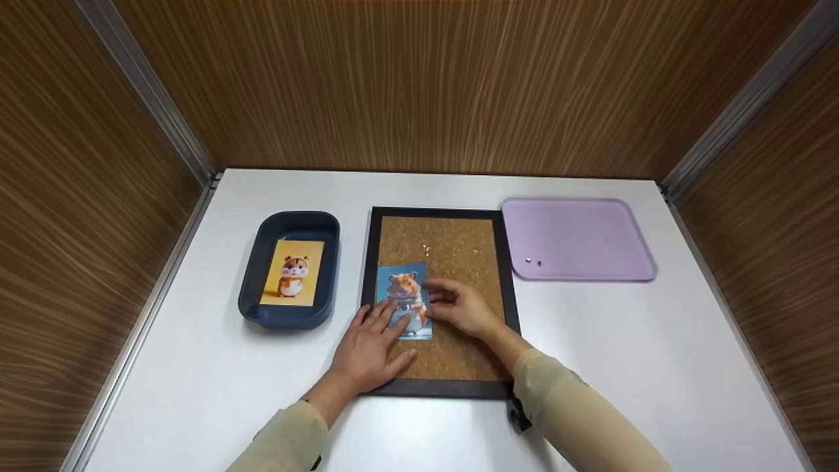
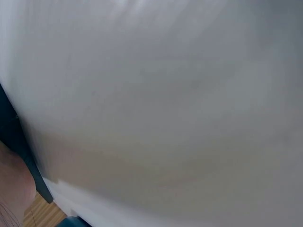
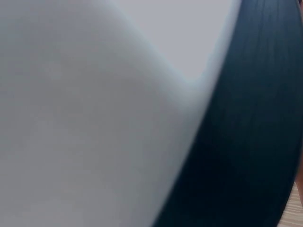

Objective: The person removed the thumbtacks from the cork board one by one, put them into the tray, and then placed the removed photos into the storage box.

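A photo card (image 1: 404, 288) of a hamster on a blue ground lies on the left part of a black-framed cork board (image 1: 467, 354). My left hand (image 1: 368, 351) rests across the board's left frame, its fingers spread over the card's lower left part. At the card's right edge is my right hand (image 1: 467, 309), the index fingertip and thumb tip set apart along that edge. Small shiny bits (image 1: 427, 250) show on the cork above the card. Both wrist views show mostly blurred pale surface, with the fingers out of sight.
Left of the board, a dark blue bin (image 1: 248, 303) holds a yellow hamster card (image 1: 293, 273). A lilac tray (image 1: 580, 239) meets the board's upper right side, with two tiny metal pieces (image 1: 528, 260) in its near left corner. Wood-grain panels (image 1: 419, 85) enclose the white table (image 1: 603, 341).
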The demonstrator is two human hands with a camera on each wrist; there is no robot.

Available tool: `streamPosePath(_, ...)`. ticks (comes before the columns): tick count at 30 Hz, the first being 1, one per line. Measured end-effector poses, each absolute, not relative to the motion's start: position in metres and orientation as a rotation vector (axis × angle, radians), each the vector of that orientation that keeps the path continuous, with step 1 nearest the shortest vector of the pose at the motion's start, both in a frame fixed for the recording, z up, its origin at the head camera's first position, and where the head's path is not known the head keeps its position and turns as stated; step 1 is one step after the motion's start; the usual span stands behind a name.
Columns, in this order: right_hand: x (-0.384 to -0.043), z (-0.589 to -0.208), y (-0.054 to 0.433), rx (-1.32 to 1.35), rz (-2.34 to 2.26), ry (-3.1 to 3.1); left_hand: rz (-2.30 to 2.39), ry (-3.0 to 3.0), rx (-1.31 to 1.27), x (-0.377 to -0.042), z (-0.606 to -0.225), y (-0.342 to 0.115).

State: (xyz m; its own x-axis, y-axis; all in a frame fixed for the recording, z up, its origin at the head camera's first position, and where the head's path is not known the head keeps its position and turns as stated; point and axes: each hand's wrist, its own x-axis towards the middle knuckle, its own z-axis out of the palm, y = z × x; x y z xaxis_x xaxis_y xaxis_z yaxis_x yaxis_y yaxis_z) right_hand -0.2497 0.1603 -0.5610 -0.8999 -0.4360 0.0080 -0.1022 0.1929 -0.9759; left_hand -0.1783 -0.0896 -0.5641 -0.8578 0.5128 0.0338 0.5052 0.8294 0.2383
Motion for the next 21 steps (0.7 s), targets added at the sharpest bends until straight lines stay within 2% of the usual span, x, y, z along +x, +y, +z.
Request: streamPosePath(21, -0.2516, -0.5632, 0.1586, -0.473, -1.751, 2.201, 0.366, 2.979, 0.856, -0.1766, -0.5638, -0.0908)
